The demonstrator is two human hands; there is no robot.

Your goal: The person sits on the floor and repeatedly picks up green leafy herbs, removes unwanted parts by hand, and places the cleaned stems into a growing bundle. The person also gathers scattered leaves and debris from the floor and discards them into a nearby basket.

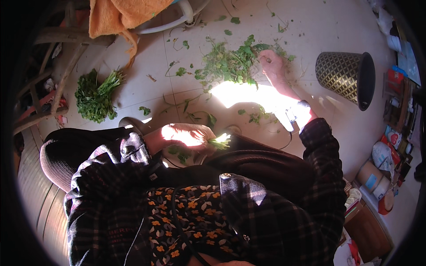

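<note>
Close above my lap, my left hand (188, 135) is closed around a small bunch of pale green stems (220, 141). Their pale ends stick out past the thumb side, and some dark leaves (183, 157) hang below the hand. My right hand (272, 65) is farther out, at the right edge of a loose heap of leafy greens (233, 60) on the tiled floor. Its thumb and fingers are curled together; whether a stem is between them cannot be made out. A tied-looking bundle of greens (98, 94) lies on the floor to the left.
A black and gold patterned wastebasket (339, 78) is at the right. Loose leaves (181, 71) are scattered over the floor (143, 89). A wooden chair (66, 73) and an orange cloth (129, 15) stand upper left. Boxes and packages (369, 176) line the right side. Bright sunlight washes out a patch below the heap.
</note>
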